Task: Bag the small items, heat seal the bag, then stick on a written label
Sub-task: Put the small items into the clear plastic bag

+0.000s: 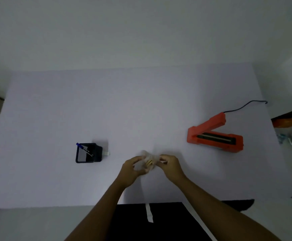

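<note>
gripping a clear bag (146, 162) of small yellowish items between them, left hand (130, 169) and right hand (170, 165) hover over the table (141, 110); holder (87, 153) with pen (84, 148) left, open orange sealer (214, 134) right, path unobstructed.

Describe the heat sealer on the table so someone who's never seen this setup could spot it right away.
Start at the white table and look to its right side, beyond the person's right hand. The sealer lies there with its lid propped open in a V, a black cord trailing from its back. It is the only orange thing on the table; the other item, the pen holder on the left, is black.
</note>
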